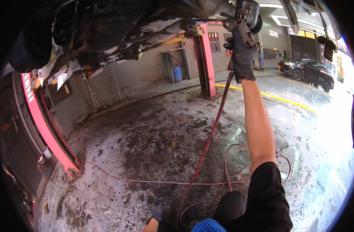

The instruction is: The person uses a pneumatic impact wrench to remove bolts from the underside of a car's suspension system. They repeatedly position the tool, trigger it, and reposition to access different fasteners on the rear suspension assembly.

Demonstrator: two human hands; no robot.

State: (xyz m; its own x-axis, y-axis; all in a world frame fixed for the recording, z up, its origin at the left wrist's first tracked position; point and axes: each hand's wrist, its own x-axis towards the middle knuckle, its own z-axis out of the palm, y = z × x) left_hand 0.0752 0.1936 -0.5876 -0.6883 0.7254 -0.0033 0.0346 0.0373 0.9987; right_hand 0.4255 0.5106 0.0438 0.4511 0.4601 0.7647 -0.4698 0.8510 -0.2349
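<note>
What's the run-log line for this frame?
right hand: raised, gripping air tool under lifted car | red hose: hangs to floor | left hand: low, free

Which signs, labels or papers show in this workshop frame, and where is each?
Label strip: narrow white band running down the red lift post at left.
Paper sheets: crumpled white scraps hanging under the raised car, upper left.
Wall sign: small white rectangle with red marks, far wall, right of the gloved right hand.
</note>
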